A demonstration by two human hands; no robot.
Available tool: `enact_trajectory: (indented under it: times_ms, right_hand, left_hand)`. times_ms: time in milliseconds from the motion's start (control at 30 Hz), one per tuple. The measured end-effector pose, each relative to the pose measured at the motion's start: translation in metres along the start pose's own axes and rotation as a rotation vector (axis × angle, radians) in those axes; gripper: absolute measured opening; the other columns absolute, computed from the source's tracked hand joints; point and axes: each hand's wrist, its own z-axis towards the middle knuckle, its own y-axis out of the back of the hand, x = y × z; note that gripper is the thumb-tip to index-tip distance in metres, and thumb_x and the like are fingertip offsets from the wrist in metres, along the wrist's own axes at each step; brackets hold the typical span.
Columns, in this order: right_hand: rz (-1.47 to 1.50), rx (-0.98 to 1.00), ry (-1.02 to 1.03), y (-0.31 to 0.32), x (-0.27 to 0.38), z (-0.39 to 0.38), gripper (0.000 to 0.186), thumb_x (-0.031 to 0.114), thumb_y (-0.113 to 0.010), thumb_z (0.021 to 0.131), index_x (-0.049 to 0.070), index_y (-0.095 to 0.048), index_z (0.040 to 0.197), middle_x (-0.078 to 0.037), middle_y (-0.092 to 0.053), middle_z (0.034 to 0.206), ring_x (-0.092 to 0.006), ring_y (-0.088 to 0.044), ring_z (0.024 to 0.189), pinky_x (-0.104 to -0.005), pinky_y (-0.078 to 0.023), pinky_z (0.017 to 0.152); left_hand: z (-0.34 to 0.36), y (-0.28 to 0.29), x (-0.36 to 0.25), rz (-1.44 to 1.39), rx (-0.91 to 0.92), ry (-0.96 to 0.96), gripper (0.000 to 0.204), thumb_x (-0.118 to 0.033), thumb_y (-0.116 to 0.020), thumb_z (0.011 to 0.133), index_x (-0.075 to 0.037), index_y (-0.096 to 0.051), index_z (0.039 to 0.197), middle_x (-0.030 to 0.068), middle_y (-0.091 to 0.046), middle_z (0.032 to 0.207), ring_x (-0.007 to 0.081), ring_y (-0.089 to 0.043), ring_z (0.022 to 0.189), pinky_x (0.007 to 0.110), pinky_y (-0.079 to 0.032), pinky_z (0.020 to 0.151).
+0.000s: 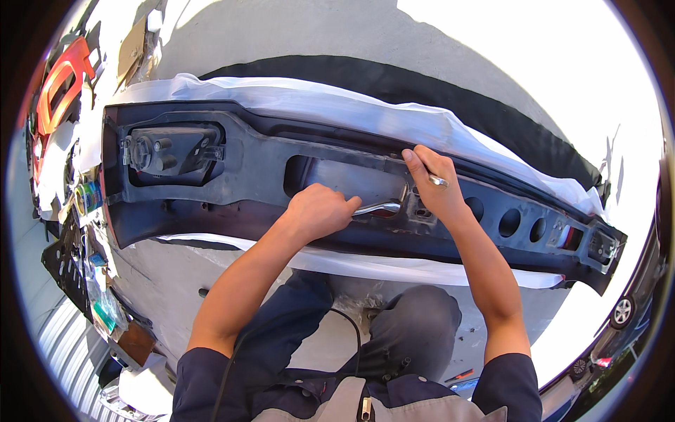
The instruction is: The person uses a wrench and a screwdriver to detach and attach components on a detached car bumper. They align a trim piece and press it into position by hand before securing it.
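A long dark plastic bumper (253, 130) lies crosswise on white padding (323, 98), its inner side up, with a lamp housing (165, 151) at the left and round holes at the right. My left hand (316, 211) is closed on a silver tool (380, 209), which looks like a wrench, reaching toward a bracket (418, 220) right of the central opening. Just above that bracket, my right hand (432, 179) is closed around another silver tool (438, 181), also wrench-like, at the bumper's upper inner edge. The far ends of both tools are partly hidden.
Orange plastic parts (60, 84), black perforated plates (67, 271) and mixed small items crowd the left. Dark cloth (316, 69) lies beyond the bumper on grey concrete (295, 28). My knees are beneath the near edge. A parked car (636, 295) stands at the far right.
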Motion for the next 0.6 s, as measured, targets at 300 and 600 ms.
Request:
enact_trajectory:
  times_ms: [300, 600]
  right_hand:
    - [-0.554, 0.094, -0.038, -0.061, 0.026, 0.037, 0.049, 0.043, -0.052, 0.106, 0.007, -0.064, 0.076, -0.016, -0.065, 0.064, -0.0386, -0.066, 0.064, -0.0469, -0.051, 0.062]
    - [0.632, -0.084, 0.015, 0.024, -0.064, -0.032, 0.049, 0.034, -0.049, 0.112, 0.002, -0.050, 0.075, -0.003, -0.050, 0.068, -0.0111, -0.044, 0.067, -0.0285, -0.041, 0.064]
  left_hand:
    - [0.006, -0.003, -0.001, -0.011, -0.006, -0.013, 0.022, -0.028, -0.068, 0.087, -0.010, -0.065, 0.099, 0.0112, -0.069, 0.076, 0.0322, -0.071, 0.067, 0.045, -0.056, 0.058]
    - [0.003, 0.008, -0.004, 0.047, 0.003, 0.007, 0.024, -0.032, -0.070, 0.090, -0.012, -0.065, 0.102, 0.0096, -0.071, 0.080, 0.0320, -0.071, 0.069, 0.043, -0.056, 0.062]
